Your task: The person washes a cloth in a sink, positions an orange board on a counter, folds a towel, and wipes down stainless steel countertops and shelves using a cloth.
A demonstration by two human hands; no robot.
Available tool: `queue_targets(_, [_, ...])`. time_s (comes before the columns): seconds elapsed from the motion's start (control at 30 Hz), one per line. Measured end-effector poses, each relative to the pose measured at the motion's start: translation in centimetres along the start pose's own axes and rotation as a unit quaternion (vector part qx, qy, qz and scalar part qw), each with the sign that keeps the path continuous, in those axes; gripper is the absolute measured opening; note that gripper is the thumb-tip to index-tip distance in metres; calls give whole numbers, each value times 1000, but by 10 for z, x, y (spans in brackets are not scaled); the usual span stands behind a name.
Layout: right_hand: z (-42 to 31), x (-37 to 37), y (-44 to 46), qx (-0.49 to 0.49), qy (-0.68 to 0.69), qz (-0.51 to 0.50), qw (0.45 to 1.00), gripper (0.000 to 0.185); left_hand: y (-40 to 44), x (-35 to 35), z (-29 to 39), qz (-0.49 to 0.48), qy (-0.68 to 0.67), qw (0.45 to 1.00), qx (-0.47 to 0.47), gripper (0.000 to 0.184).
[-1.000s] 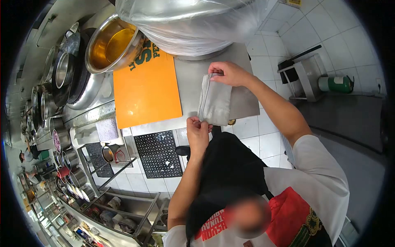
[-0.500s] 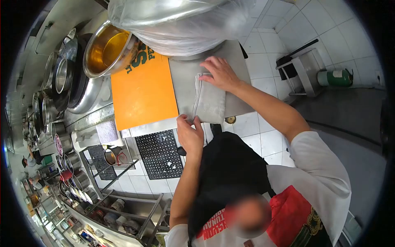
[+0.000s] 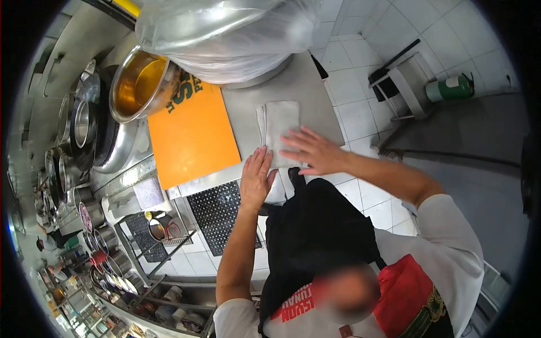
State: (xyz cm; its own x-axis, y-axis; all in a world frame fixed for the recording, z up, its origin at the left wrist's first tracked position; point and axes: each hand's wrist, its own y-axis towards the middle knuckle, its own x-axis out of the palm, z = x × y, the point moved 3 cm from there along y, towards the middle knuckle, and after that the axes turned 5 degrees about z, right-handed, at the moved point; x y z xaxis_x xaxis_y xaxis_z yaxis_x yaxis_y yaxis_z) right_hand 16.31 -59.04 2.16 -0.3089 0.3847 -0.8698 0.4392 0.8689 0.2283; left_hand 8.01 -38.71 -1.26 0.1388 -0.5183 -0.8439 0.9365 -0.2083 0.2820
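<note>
A folded whitish cloth (image 3: 283, 117) lies flat on the steel tabletop (image 3: 317, 107). My left hand (image 3: 256, 177) rests at the cloth's near left corner, fingers stretched out flat and touching its edge. Over the cloth's near right part is my right hand (image 3: 316, 152), with its fingers spread and nothing in it. Left of the cloth sits an orange board (image 3: 194, 135) with dark green lettering.
A plastic-wrapped round container (image 3: 231, 34) stands at the table's far side. Beside the board is a metal bowl of yellow liquid (image 3: 141, 84). Pots and pans (image 3: 84, 124) line the left. A black perforated mat (image 3: 220, 211) lies on the floor. Another person (image 3: 51, 240) is far left.
My right hand has moved from the cloth's far end toward me. My left hand has gone from pinching the near corner to lying flat. The view has shifted slightly.
</note>
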Motion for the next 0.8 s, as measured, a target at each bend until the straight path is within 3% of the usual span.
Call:
queue_targets(0.03, [-1, 11, -5, 7, -33, 24, 999, 55, 8, -5, 5, 38, -15, 999, 6, 59])
queue_targets(0.1, [-1, 30, -9, 16, -97, 67, 993, 49, 3, -1, 6, 27, -28, 999, 6, 58])
queue_targets(0.27, [-9, 16, -17, 69, 96, 98, 988, 39, 2, -24, 26, 66, -47, 996, 27, 47])
queue_targets(0.3, [-10, 8, -17, 79, 129, 100, 983, 37, 15, -36, 36, 101, -63, 993, 24, 37])
queue_targets(0.4, [7, -2, -2, 297, 307, 66, 901, 32, 27, -12, 11, 86, -289, 934, -192, 25])
queue_targets(0.43, [20, 9, 5, 293, 386, 159, 860, 30, 33, -2, 2, 110, -367, 889, -252, 21])
queue_targets(0.53, [47, 19, 20, 383, 386, 186, 819, 22, 57, 10, -10, 141, -360, 862, -327, 26])
queue_targets(0.57, [50, 19, 26, 397, 353, 188, 826, 22, 60, 9, -12, 130, -261, 892, -345, 31])
queue_targets(0.67, [51, 18, 36, 437, 259, 201, 837, 25, 67, 8, -4, 197, -148, 899, -362, 37])
queue_targets(0.73, [50, 19, 39, 460, 203, 218, 836, 29, 73, 4, 3, 196, -135, 897, -373, 41])
queue_targets(0.8, [45, 28, 36, 439, 95, 312, 837, 32, 74, 7, -3, 188, -86, 913, -353, 45])
